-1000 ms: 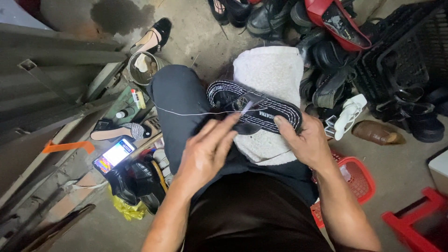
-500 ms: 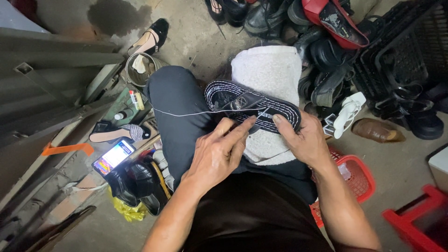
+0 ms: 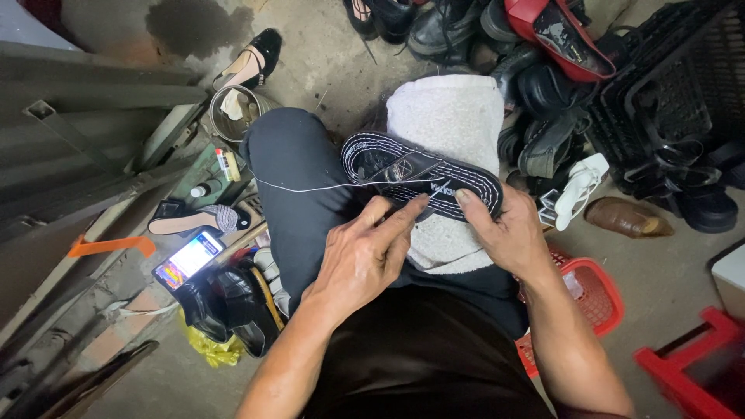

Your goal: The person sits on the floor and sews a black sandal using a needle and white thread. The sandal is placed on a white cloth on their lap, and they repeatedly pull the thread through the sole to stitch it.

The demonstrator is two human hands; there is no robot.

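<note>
Left hand: [image 3: 365, 260] fingers drawn together, index tip pressed to the near edge of the black sandal sole [image 3: 423, 176]; looks pinched on the thread end, grip itself too small to confirm.
Right hand: [image 3: 504, 233] closed on the sole's right end, thumb on top by the white stitching.
Sole: lies across a white towel [image 3: 450, 124] over the right knee, stitched rim up, strap across its middle.
Thread: [image 3: 310, 188] white, taut, runs left from the sole over the dark trouser leg.
Left of the lap: lit phone [image 3: 188, 258], black shoes [image 3: 225, 306], a slipper [image 3: 194, 219], small bottles.
Right of the lap: red basket [image 3: 601, 291], black crate [image 3: 667, 93], brown shoe [image 3: 625, 218].
Far edge: heap of dark footwear [image 3: 543, 116].
</note>
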